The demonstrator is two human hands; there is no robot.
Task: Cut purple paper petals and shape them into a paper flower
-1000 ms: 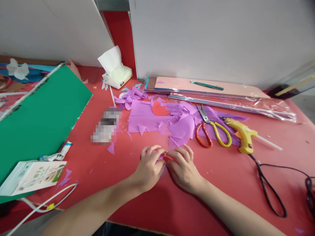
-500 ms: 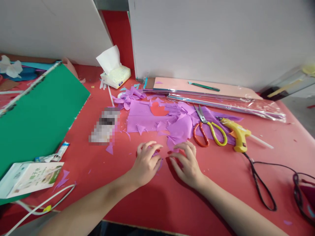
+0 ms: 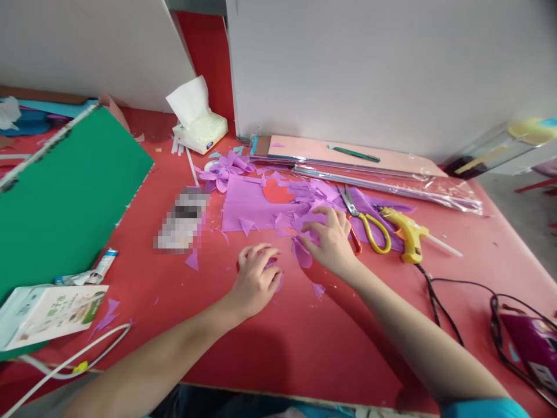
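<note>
My left hand (image 3: 256,278) rests on the red table (image 3: 304,348) with its fingers curled over a small purple paper piece (image 3: 275,273). My right hand (image 3: 329,237) lies farther back, fingers spread on the pile of purple paper scraps (image 3: 278,206). A red heart cut-out (image 3: 277,191) sits on the purple sheet. Just right of my right hand lie scissors (image 3: 368,223) with one red and one yellow handle, then a yellow glue gun (image 3: 404,232).
A green board (image 3: 65,191) covers the left side, a tissue box (image 3: 200,125) stands at the back. Wrapped paper sheets (image 3: 369,168) lie along the white wall. A white carton (image 3: 43,310) and a cable (image 3: 73,360) sit near left; black cords (image 3: 461,302) trail at right.
My hands have parted. The right hand moved away from the left, back and up onto the purple scrap pile near the scissors. The left hand stayed on its purple piece.
</note>
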